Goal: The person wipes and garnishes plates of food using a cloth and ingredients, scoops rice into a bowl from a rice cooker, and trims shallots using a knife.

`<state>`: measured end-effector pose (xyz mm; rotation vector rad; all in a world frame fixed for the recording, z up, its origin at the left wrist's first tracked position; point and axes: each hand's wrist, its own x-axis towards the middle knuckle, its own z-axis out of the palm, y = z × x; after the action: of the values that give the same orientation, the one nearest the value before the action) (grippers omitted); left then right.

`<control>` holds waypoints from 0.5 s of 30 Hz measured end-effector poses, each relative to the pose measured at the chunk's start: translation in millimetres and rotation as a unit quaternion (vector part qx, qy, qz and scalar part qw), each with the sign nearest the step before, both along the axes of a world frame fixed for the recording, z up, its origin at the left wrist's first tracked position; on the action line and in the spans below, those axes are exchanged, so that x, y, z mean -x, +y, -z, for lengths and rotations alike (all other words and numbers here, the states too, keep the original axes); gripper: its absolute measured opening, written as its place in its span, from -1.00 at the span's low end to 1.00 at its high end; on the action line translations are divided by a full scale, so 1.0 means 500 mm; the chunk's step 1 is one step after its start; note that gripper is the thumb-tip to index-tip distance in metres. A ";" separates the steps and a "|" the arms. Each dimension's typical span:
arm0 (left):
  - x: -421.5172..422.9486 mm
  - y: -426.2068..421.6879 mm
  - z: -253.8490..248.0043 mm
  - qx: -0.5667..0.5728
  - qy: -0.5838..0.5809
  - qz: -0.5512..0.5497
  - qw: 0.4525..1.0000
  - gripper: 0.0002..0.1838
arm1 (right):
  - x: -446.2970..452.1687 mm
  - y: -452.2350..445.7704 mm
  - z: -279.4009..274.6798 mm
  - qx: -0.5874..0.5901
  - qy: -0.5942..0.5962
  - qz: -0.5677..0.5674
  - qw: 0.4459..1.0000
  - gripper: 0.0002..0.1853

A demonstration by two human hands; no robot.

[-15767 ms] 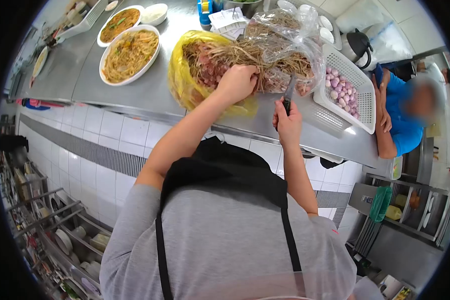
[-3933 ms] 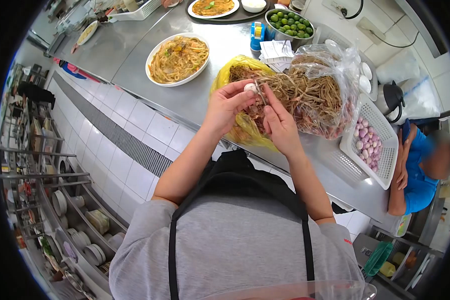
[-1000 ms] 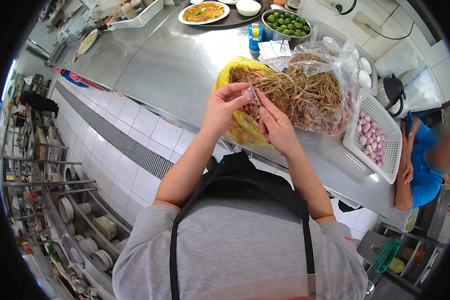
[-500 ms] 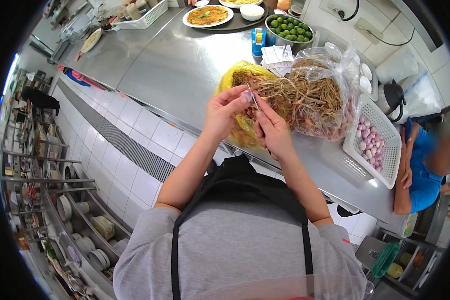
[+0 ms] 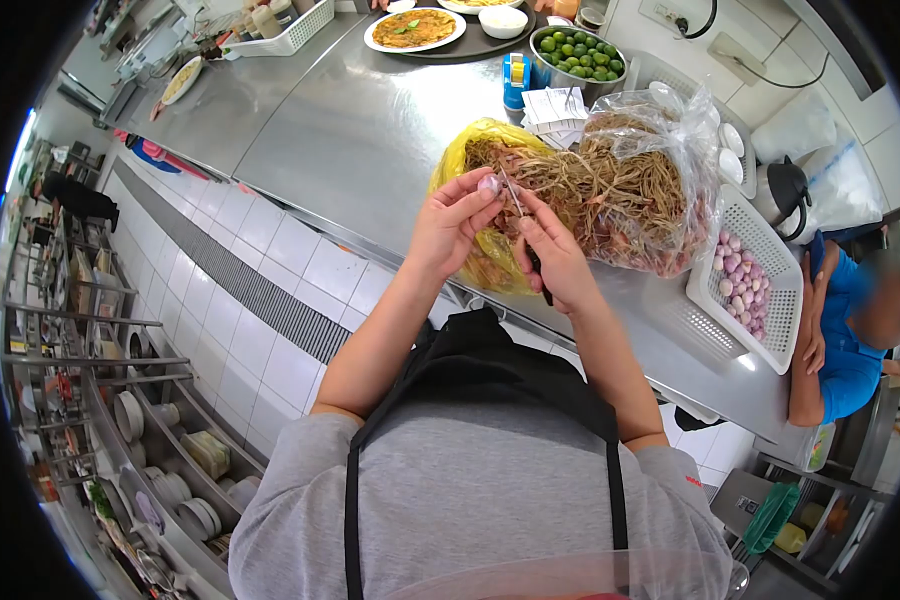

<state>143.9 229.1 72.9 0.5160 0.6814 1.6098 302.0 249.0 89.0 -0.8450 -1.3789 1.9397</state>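
My left hand (image 5: 455, 222) pinches a small pale purple shallot (image 5: 488, 184) between thumb and fingertips. Closed round the black handle of a small knife (image 5: 513, 196), my right hand (image 5: 558, 262) holds the blade beside the shallot. Both hands are above the near edge of a yellow plastic bag (image 5: 453, 158) with reddish shallots inside. Dry brown stalks (image 5: 620, 185) spread from it into a clear plastic bag (image 5: 705, 150) on the right. To the right of that, peeled shallots (image 5: 741, 285) lie in a white perforated basket (image 5: 792, 316).
Behind the bags stand a bowl of green limes (image 5: 578, 55), a blue tape dispenser (image 5: 516, 80) and papers (image 5: 553, 110). A plate of food (image 5: 414, 30) is farther back on the steel table (image 5: 320, 130). A person in blue (image 5: 845, 345) leans at the right end.
Since the earliest frame, my left hand has come off the stalks and holds a shallot. The noodle plate nearest me has gone. Lately the shallot has turned slightly and the knife handle has tilted.
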 end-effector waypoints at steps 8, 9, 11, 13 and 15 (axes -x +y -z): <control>-0.004 0.000 -0.012 0.018 -0.032 0.016 0.999 -0.70 | 0.013 0.002 0.014 0.000 0.036 0.061 0.997 -0.50; 0.001 -0.002 -0.009 0.026 0.007 0.014 1.000 -0.68 | 0.012 0.007 0.016 0.000 0.036 0.060 0.998 -0.50; 0.002 -0.005 -0.006 0.035 0.046 0.014 0.998 -0.66 | 0.011 0.014 0.019 -0.014 -0.100 0.060 0.993 -0.57; -0.002 -0.007 -0.005 0.015 0.093 -0.011 0.995 -0.63 | 0.013 0.028 0.026 -0.024 -0.129 0.070 0.989 -0.62; -0.001 -0.007 -0.005 0.015 0.107 -0.007 0.994 -0.64 | 0.020 0.047 0.038 -0.037 -0.159 0.079 0.983 -0.66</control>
<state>144.6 225.8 75.6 0.6694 0.8684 1.5691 292.2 272.6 69.8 -1.2293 -1.5011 1.6735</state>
